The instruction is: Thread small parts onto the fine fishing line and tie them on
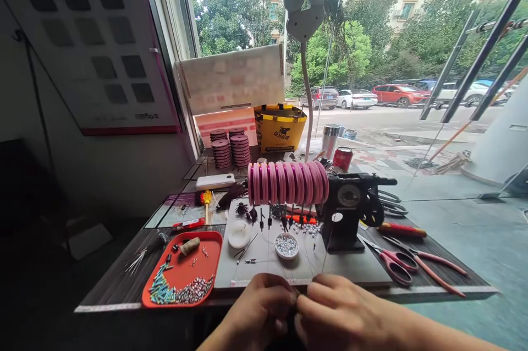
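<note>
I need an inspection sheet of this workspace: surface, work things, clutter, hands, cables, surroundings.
Surface: dark wood-grain table; pale grey flat board on it.
Work things: row of pink round spools beside a black metal stand; round white bowl with silvery beads; red rectangular tray with small metallic and coloured pieces.
Clutter: red-handled metal scissors, pink-handled metal pliers, red cylindrical can, yellow and black bag.
Hands: left hand and right hand close together at the board's near edge; whether they hold anything is hidden.
Cables: nothing seen for certain.
Surroundings: outdoors, a parked red car, green trees.
</note>
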Motion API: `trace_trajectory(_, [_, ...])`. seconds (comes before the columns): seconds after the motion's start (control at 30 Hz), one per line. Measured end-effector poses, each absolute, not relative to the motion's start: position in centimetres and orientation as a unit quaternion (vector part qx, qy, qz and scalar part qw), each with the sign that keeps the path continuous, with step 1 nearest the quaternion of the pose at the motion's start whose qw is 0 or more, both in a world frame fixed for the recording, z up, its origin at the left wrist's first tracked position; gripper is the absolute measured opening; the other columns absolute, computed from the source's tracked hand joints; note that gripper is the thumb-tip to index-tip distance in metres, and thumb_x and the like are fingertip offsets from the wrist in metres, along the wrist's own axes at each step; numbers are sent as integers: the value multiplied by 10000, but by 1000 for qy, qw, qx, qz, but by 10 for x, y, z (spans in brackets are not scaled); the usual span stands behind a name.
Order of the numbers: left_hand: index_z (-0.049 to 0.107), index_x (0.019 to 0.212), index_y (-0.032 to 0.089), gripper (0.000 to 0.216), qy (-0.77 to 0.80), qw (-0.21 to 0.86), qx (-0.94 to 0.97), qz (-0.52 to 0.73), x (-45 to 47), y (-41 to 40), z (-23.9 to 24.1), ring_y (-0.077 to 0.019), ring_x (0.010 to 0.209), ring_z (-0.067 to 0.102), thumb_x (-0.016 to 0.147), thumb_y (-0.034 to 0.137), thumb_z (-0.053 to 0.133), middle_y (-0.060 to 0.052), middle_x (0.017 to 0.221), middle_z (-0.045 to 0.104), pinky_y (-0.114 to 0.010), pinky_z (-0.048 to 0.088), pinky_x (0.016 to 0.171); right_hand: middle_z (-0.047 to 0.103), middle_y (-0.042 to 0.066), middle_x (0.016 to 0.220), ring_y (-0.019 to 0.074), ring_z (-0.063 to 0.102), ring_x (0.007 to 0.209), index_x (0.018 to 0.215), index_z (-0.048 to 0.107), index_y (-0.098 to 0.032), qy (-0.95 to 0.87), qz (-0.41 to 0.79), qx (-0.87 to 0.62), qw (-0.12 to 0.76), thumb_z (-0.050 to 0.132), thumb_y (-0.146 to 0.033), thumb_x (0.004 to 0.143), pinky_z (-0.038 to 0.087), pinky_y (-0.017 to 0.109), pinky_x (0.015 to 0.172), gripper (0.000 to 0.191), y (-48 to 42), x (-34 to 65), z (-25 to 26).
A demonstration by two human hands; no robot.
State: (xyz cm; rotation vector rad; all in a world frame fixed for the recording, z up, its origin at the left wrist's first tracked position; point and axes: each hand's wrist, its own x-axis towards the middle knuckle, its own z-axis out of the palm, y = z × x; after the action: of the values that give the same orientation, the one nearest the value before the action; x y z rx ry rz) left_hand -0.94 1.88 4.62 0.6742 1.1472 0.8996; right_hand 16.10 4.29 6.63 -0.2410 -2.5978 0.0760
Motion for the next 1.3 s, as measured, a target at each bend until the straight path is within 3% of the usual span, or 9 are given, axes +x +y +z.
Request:
trace_trajectory(0.17, [518,493,161,52,501,728,283,373,-4,18,46,-40,386,331,459,168,557,67,436,394,-171,146,371,544,11,583,132,418,481,710,599,-133,-948,-126,-50,289,245,-102,979,322,288,460,445,44,156,51])
trace_trajectory(0.33, [594,523,153,60,502,616,424,435,-8,11,49,-105,569,479,560,133,636,5,569,534,-211,343,523,539,-13,536,132,432,517,689,572,-183,-936,16,-43,349,277,-212,997,311,264,483,427,45,148,46])
trace_trajectory(0.53, [630,763,157,202,468,0,738,486,-10,2,24,-90,565,540,835,70,463,-39,797,546,-200,434,512,508,-11,647,130,458,623,661,519,-172,-700,592,-239,319,605,-495,797,383,244,603,360,53,139,78])
trace_trajectory(0.7, [636,820,81,187,327,-282,806,405,-15,6,20,-155,570,618,783,-16,481,-119,756,684,-241,495,510,426,-55,577,101,405,556,629,500,-174,-634,677,-229,295,694,-563,664,367,231,573,437,69,128,88])
trace_trajectory(0.77, [641,740,104,223,312,-206,838,397,-18,9,30,-160,559,619,757,-27,462,-109,714,699,-245,482,504,451,-46,612,104,420,568,706,533,-169,-647,662,-238,294,667,-527,716,377,224,555,382,68,132,86])
trace_trajectory(0.9, [616,599,163,83,522,516,513,445,-18,13,52,-88,464,478,604,82,597,15,532,566,-188,361,423,584,27,819,129,487,650,904,574,-185,-872,336,-199,296,516,-262,889,416,236,575,97,53,150,80])
trace_trajectory(0.97, [580,554,163,64,531,661,337,409,-16,16,57,-50,392,360,504,122,578,65,435,442,-169,265,380,621,51,796,139,480,607,873,603,-158,-955,92,-110,261,384,-165,945,402,258,545,231,46,155,74])
trace_trajectory(1.1, [529,500,164,84,515,719,266,383,-10,20,52,-33,373,323,421,162,559,81,396,381,-164,190,370,603,30,643,136,410,485,760,618,-103,-948,-117,-32,293,213,-100,983,333,296,447,463,44,153,61])
trace_trajectory(1.3, [583,529,156,66,517,663,343,419,-12,16,47,-79,441,413,486,146,632,41,478,491,-207,279,424,588,7,583,132,445,528,747,610,-154,-947,-34,-20,319,165,-184,1012,334,268,472,520,46,144,53])
